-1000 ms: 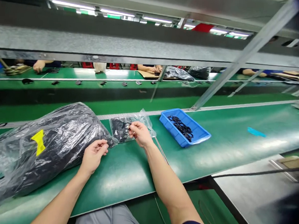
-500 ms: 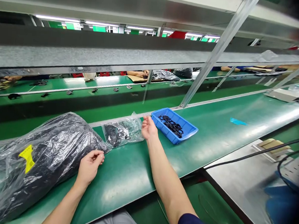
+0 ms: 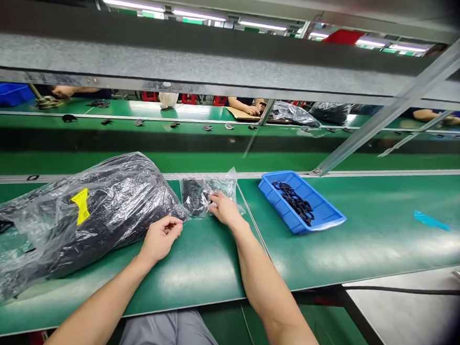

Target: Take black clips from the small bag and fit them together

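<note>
My left hand is closed in a pinch above the green bench, by the right end of a large clear plastic bag filled with black material. Whatever is between its fingertips is too small to make out. Over the small clear bag of black parts, my right hand has its thumb and fingers drawn together at a small black part, partly hidden by the fingertips. A yellow label shows on the large bag. Right of my right hand stands a blue bin with black parts inside.
A strip of blue film lies to the right on the bench. A slanted clear post rises behind the bin, below a metal shelf. Beyond, black pieces line another bench, where a co-worker's hands work.
The view has turned left. My right hand has moved left from beside the blue bin onto the small bag, its fingers closing there. My left hand stays pinched near the large bag.
</note>
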Demonstrator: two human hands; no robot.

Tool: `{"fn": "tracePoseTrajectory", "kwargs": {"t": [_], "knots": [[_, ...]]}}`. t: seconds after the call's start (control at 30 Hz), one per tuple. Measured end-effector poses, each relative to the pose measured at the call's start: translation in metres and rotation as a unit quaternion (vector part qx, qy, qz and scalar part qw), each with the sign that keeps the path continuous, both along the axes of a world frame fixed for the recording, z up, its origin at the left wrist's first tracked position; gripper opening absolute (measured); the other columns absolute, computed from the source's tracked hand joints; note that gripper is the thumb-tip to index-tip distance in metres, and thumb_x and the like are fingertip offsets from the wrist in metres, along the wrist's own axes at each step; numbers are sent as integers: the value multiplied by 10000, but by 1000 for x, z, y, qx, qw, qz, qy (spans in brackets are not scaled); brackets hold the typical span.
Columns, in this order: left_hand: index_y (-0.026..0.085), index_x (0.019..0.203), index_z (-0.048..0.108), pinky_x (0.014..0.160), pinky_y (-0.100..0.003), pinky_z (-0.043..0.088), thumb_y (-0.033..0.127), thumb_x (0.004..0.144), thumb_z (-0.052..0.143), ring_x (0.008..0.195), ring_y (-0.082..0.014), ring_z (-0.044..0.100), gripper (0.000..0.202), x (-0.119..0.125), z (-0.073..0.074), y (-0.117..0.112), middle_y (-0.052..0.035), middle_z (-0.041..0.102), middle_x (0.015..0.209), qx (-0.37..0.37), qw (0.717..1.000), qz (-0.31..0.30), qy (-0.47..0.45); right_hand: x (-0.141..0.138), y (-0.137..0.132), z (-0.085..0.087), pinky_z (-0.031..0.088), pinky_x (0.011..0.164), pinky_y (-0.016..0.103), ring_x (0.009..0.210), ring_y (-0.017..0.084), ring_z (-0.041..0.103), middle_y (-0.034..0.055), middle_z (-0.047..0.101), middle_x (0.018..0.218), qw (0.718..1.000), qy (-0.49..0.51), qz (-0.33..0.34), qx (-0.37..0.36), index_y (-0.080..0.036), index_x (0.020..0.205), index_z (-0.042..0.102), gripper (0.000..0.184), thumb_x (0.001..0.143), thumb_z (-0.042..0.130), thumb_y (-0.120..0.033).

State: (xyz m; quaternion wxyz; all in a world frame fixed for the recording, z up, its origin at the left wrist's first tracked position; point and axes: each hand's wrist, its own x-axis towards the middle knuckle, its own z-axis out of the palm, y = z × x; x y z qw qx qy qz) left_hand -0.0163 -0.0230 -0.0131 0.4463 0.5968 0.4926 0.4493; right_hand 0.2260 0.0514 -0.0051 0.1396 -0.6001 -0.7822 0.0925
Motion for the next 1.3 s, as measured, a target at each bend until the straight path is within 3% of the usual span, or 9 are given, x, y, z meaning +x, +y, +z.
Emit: {"fn": "tracePoseTrajectory", "kwargs": {"t": [0.07, 0.2, 0.37, 0.5, 0.67, 0.93, 1.1, 1.2, 1.3], "knots": [[153, 869, 687, 605, -259, 502, 372, 783, 635, 634, -150, 606, 242, 0, 0, 0, -32, 659, 707, 2, 1000, -1, 2, 0, 1, -1, 437, 798, 272, 1030, 219, 586, 97, 581, 1200, 1000, -12, 12, -1, -226, 1256, 565, 428, 849, 606, -354], [156, 873, 684, 605, -256, 498, 374, 783, 632, 643, -151, 609, 241, -1, -1, 1, -33, 665, 720, 8, 1000, 9, -2, 0, 2, -2, 421, 765, 266, 934, 194, 597, 63, 639, 1002, 999, -22, -22, 4, -228, 1028, 677, 217, 911, 502, -280], [150, 860, 685, 598, -253, 490, 379, 798, 612, 625, -146, 601, 248, 0, -1, 0, -32, 658, 707, 20, 1000, 9, 9, -6, 2, -4, 416, 786, 279, 975, 216, 574, 95, 620, 1078, 999, -22, -8, 27, -215, 1101, 650, 254, 875, 567, -296], [154, 850, 690, 590, -248, 480, 371, 795, 615, 616, -143, 594, 237, 0, -1, -1, -27, 656, 698, 24, 1000, 4, 16, -8, 2, -4, 415, 744, 262, 897, 203, 611, 76, 676, 957, 999, -15, -28, 20, -207, 923, 697, 206, 900, 497, -247], [156, 846, 694, 587, -247, 477, 356, 795, 611, 618, -145, 599, 223, 0, 0, 0, -32, 668, 709, 42, 999, 19, 26, -2, 3, 1, 432, 777, 267, 897, 200, 644, 79, 715, 1013, 998, 21, -50, 43, -197, 1038, 673, 267, 906, 440, -192], [175, 838, 695, 652, -265, 498, 263, 828, 567, 707, -159, 629, 155, 2, 20, -24, -56, 693, 792, 157, 980, 104, 68, 20, 4, 0, 487, 815, 358, 861, 255, 676, 117, 737, 945, 976, 133, -123, 117, -167, 958, 721, 271, 817, 530, -296], [184, 952, 666, 733, -272, 511, 250, 842, 558, 813, -162, 626, 168, -68, 30, -51, -72, 671, 918, 241, 927, 261, 116, 11, 1, 4, 503, 540, 303, 555, 180, 627, 89, 717, 842, 882, 391, -207, 160, -147, 1029, 680, 426, 767, 612, -475], [174, 1050, 617, 739, -261, 508, 245, 844, 540, 895, -164, 619, 231, -151, 32, -57, -78, 657, 993, 267, 838, 456, 135, 0, -5, 10, 465, 442, 246, 494, 129, 581, 43, 699, 809, 817, 532, -187, 124, -154, 1048, 645, 508, 692, 698, -513], [113, 1136, 583, 852, -294, 477, 173, 866, 409, 997, -183, 604, 328, -235, 34, -53, -132, 641, 1113, 99, 776, 558, 278, -8, -7, 12, 463, 424, 230, 489, 129, 582, -6, 657, 672, 788, 584, -168, 97, -152, 983, 636, 507, 629, 758, -493]]}}
